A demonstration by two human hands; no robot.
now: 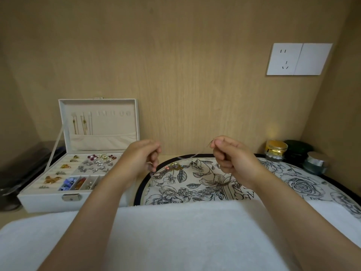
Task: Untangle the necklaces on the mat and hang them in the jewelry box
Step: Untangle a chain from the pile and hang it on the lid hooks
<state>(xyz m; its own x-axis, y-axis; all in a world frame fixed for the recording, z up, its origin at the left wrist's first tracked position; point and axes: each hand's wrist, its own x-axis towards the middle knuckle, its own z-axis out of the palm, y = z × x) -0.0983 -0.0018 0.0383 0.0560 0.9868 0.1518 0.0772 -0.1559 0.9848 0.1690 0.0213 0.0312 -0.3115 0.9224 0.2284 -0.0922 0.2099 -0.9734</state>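
A round floral mat [304,180] with a black rim lies in front of me. On it sits a tangle of necklaces [175,169], and a heavier silver chain [197,192] lies nearer me. My left hand [140,159] pinches a chain at the tangle's left end. Raised above the mat, my right hand [228,155] pinches a thin silver chain [199,152] that sags toward the tangle. The white jewelry box [48,200] stands open at the left; a few gold chains [83,123] hang from hooks in its lid.
Box trays hold earrings, brooches and beads [97,163]. A white towel [175,235] covers the near edge. Three small jars [276,150] stand at the back right. A dark case [21,169] lies left of the box. A wall socket [298,59] is on the wooden back panel.
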